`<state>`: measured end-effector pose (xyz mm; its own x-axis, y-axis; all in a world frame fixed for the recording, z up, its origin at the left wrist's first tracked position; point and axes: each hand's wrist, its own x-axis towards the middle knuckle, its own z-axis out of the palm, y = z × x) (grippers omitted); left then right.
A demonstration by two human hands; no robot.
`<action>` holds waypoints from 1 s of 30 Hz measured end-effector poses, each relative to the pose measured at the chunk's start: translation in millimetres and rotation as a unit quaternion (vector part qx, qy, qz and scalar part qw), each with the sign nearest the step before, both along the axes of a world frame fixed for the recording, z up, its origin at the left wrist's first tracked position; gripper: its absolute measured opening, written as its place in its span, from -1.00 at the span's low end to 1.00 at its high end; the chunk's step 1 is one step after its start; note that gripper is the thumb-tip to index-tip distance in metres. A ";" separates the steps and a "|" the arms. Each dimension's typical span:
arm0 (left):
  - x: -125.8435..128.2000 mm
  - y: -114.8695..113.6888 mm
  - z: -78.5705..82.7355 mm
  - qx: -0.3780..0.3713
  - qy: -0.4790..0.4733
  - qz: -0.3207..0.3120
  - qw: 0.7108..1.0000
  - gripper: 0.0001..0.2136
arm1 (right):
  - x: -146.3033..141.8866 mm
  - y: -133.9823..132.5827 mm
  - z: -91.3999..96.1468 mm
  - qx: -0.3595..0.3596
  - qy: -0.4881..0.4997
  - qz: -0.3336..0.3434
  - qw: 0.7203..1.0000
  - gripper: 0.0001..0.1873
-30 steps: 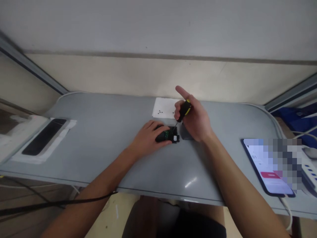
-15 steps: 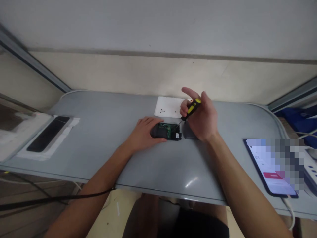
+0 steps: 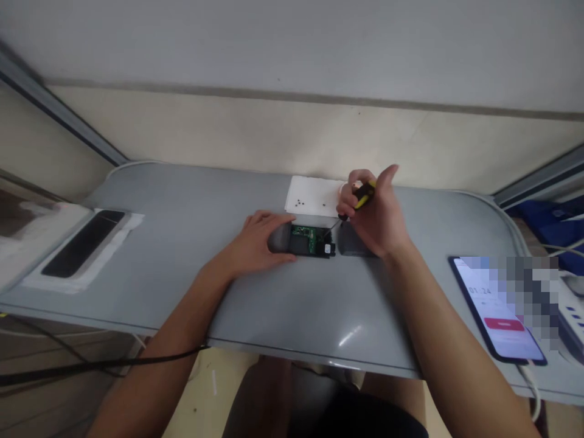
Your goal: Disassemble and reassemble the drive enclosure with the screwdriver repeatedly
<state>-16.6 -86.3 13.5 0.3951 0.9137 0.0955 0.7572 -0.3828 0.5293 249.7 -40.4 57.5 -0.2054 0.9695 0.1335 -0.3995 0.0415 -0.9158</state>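
A black electronic device with an exposed green circuit board (image 3: 312,238) lies flat on the grey table. My left hand (image 3: 261,244) grips its left end, thumb along the near edge and forefinger at the far edge. In my right hand (image 3: 376,213) is a black and yellow screwdriver (image 3: 364,194), tilted, its shaft pointing down-left into the right part of the device. The tip is too small to make out against the board. Just right of the device, partly under my right hand, is a dark cover-like piece (image 3: 353,242).
Behind the device lies a white sheet (image 3: 312,190) with several tiny dark screws (image 3: 299,202). A lit phone (image 3: 497,313) with a cable is at the right, beside a white power strip (image 3: 573,313). A dark flat slab (image 3: 84,243) rests on white material at the left.
My left hand has slid a little to the left along the device. The fingers of my right hand have shifted on the screwdriver handle, with the forefinger now curled and the thumb raised.
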 end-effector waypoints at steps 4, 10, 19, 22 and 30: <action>-3.3 0.1 -4.2 -0.027 -0.007 0.008 1.000 -0.13 | 4.2 2.6 -1.5 -0.020 0.042 0.019 0.999 -0.57; -0.2 -0.6 -3.4 -0.017 -0.010 0.012 1.000 -0.22 | 4.9 1.8 -7.5 -0.022 0.070 0.014 0.997 -0.45; -2.3 3.7 -11.4 0.007 -0.011 0.008 1.000 -0.17 | -8.2 -1.3 -2.3 -0.006 0.083 -0.002 0.997 -0.53; -1.6 3.7 -12.1 -0.005 -0.016 0.013 1.000 -0.15 | -6.4 -4.2 -0.8 0.015 0.068 0.011 0.997 -0.64; -1.3 4.4 -12.7 -0.005 -0.031 -0.001 1.000 -0.16 | -9.4 -5.8 -3.0 0.028 0.003 -0.035 0.999 -0.39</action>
<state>-17.9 -81.9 0.7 0.3898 0.9143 0.1104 0.7222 -0.3779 0.5793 240.3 -46.2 54.5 -0.1359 0.9726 0.1887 -0.3990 0.1206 -0.9090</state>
